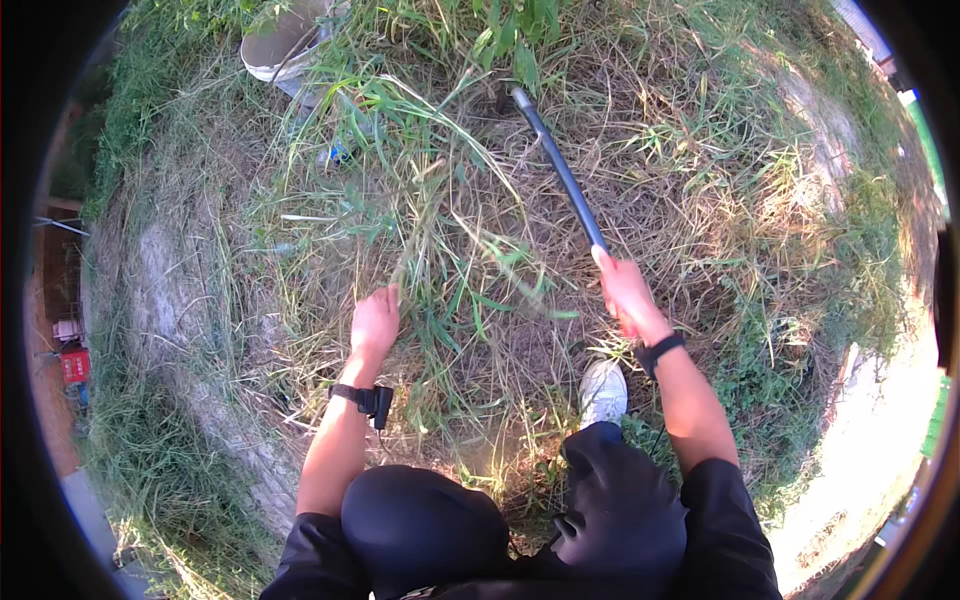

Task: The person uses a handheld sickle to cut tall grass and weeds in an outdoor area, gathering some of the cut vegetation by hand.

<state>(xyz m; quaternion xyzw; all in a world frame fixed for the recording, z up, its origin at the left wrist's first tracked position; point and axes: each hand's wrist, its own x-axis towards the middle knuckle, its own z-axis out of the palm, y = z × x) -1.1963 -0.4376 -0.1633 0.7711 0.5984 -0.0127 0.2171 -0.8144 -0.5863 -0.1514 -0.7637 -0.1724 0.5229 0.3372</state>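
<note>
My right hand is closed around the red grip of a long-handled tool. Its dark shaft slants up and left to a silvery collar near a leafy green plant. Whatever head the tool has cannot be made out in the shade and grass there. In my left hand is a blurred grass stalk, pinched between thumb and fingers and pointing away from me. Long green grass blades lie loose just right of that hand, over dry straw-coloured grass.
A whitish bucket lies tilted at the upper left, partly behind grass. Near it is a clear plastic item with a blue part. My white shoe stands below the right hand. A red box is at the far left.
</note>
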